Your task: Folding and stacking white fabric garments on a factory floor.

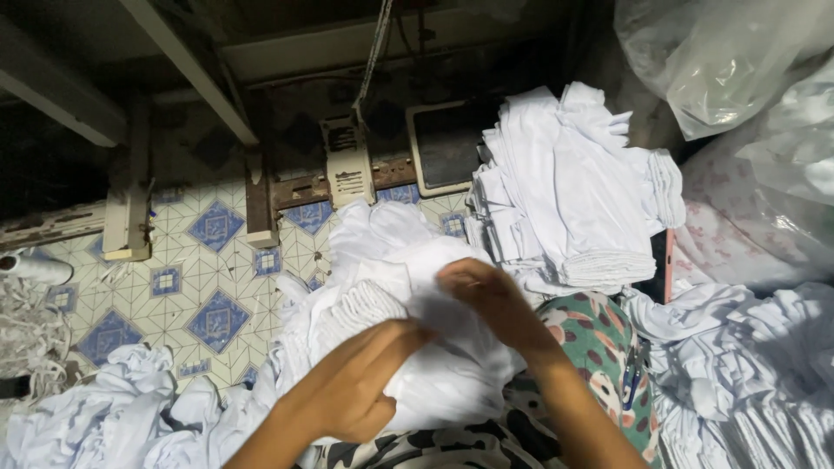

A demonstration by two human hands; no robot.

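Note:
Both my hands grip a white cloth piece (pixel 391 260) over my lap. My left hand (pixel 360 382) clutches its lower edge beside a ribbed cuff (pixel 365 304). My right hand (pixel 491 300) pinches the cloth from above, near the middle. The cloth bunches over my patterned trousers (pixel 599 339). Much of the fabric under my hands is hidden.
A stack of folded white pieces (pixel 573 191) sits at the right. More white cloth heaps lie at the lower left (pixel 104 417) and lower right (pixel 747 373). Clear plastic bags (pixel 721 61) are at top right. A sewing machine pedal and frame (pixel 347 165) stand on the tiled floor (pixel 208 295).

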